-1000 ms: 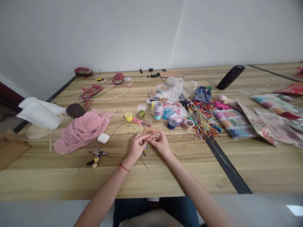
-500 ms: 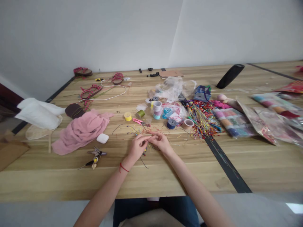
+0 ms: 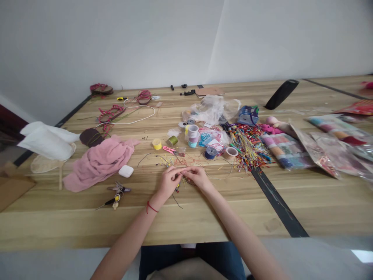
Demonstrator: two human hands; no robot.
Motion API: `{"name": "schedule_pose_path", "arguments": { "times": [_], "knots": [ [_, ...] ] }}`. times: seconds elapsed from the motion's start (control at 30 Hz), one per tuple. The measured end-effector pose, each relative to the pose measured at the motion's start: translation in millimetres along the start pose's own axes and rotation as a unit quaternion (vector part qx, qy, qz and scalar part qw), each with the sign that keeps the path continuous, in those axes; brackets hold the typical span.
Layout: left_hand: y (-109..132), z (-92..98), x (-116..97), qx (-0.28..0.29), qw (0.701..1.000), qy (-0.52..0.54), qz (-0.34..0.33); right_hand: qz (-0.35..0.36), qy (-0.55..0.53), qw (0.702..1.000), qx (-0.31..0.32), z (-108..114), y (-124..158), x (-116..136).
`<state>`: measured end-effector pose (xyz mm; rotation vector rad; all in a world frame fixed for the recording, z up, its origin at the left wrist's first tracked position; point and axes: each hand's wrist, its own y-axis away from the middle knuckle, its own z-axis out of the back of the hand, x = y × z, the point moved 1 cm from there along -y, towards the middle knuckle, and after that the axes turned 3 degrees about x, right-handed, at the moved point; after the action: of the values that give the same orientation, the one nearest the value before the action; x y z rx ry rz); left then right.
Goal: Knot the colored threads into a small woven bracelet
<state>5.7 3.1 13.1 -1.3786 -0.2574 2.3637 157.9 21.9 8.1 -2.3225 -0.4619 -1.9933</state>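
Left hand [image 3: 168,182], red cord round its wrist, and right hand [image 3: 198,175] still curled together above the table [image 3: 262,217] — fingertips meeting, pinched on fine threads [image 3: 176,201] that trail down below the hands, grip barely changed from half a second before; loose coloured threads [image 3: 175,161] lie just ahead, near a green spool [image 3: 172,140] and a blue spool [image 3: 210,153]; white earbud case [image 3: 126,171] beside the pink cloth [image 3: 99,163], left of the hands — neither has moved since the earlier frame
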Motion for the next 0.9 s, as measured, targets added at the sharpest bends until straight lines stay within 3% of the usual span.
{"name": "schedule_pose_path", "arguments": {
  "times": [0.43,0.9],
  "knots": [
    [-3,-4.1,10,-0.042,0.992,0.113,0.042,0.031,-0.013,0.999,-0.036,-3,1,0],
    [-3,-6.7,16,-0.038,0.970,0.214,0.112,0.047,-0.029,0.996,-0.064,-6,2,1]
  ]
}}
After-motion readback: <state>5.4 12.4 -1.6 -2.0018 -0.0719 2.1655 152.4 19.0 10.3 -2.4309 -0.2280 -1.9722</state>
